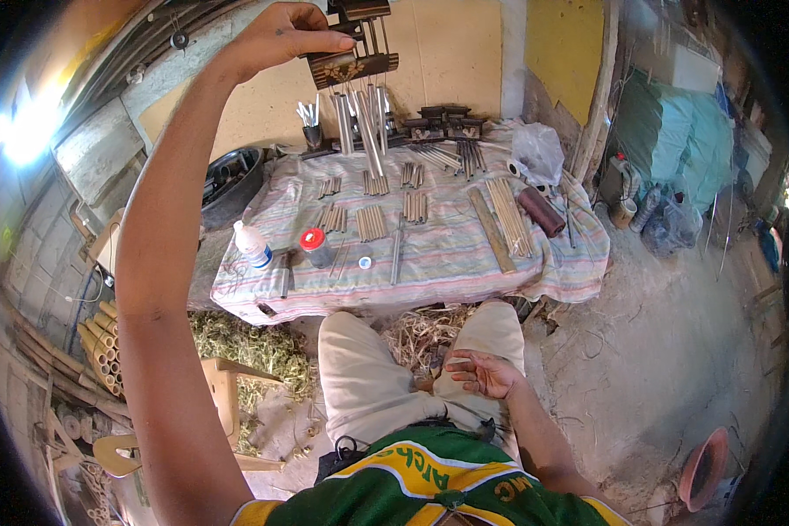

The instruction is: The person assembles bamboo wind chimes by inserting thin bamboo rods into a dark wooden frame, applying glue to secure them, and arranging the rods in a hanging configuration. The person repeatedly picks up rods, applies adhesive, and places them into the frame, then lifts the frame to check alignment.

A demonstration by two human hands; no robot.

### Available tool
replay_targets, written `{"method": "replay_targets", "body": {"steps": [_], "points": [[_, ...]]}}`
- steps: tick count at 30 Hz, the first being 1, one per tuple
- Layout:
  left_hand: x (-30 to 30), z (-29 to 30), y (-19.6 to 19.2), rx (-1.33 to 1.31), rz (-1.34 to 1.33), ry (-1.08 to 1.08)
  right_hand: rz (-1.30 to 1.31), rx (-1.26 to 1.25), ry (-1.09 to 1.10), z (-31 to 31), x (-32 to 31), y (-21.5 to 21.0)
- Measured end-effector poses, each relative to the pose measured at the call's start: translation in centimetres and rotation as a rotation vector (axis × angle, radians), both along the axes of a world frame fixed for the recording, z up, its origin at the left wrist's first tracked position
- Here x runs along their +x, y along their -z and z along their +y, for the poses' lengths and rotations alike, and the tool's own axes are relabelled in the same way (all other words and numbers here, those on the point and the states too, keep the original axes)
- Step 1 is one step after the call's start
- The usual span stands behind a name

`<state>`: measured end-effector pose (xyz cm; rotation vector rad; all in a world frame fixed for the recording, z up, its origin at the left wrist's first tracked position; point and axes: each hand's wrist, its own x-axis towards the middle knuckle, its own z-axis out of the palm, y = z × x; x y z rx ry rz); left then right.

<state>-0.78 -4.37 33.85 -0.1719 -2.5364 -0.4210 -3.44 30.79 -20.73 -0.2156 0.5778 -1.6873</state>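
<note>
Raised high over the table's far side, my left hand (280,39) is closed on a wind chime (357,68). The chime has dark, patterned curved top pieces joined by cords, and long silvery tubes (368,131) hang below them. Its top is cut off by the picture's upper edge. Palm up above my right thigh, my right hand (486,374) holds nothing, with its fingers loosely apart. On the striped cloth (447,254) below the chime lie several bundles of short tubes (371,223). More dark curved pieces (447,123) are stacked at the back.
A white bottle (252,244) and a red-lidded jar (316,249) stand at the table's front left. Slats (508,219), a brown thread spool (542,212) and a plastic bag (536,153) lie right. A dark basin (234,184) sits beyond the left edge; bamboo tubes (103,346) are piled lower left.
</note>
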Motion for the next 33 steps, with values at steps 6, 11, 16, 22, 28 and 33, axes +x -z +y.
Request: {"method": "replay_targets", "body": {"steps": [6,11,16,22,28,33], "points": [[-1.1,-1.5,2.1,-0.007,-0.029,0.028,0.173,0.06,0.014,-0.7,-0.4,-1.9],[-2.2,-2.5,4.8,-0.046,0.026,0.108,0.74,0.268,0.357,-2.8,-3.3,-11.8],[-2.7,-1.1,6.5,0.022,-0.031,0.218,1.248,0.001,0.827,-5.0,-6.4,-26.6],[-1.8,0.6,7.6,0.128,-0.169,0.291,1.515,-0.126,1.033,-11.0,-8.2,-34.7],[-0.9,-1.0,10.6,0.117,-0.115,0.241,1.412,-0.199,0.804,-15.3,-8.9,-32.9],[-0.6,-3.2,14.5,-0.383,0.342,0.173,1.435,-0.029,0.815,-19.4,-10.9,-30.8]]}}
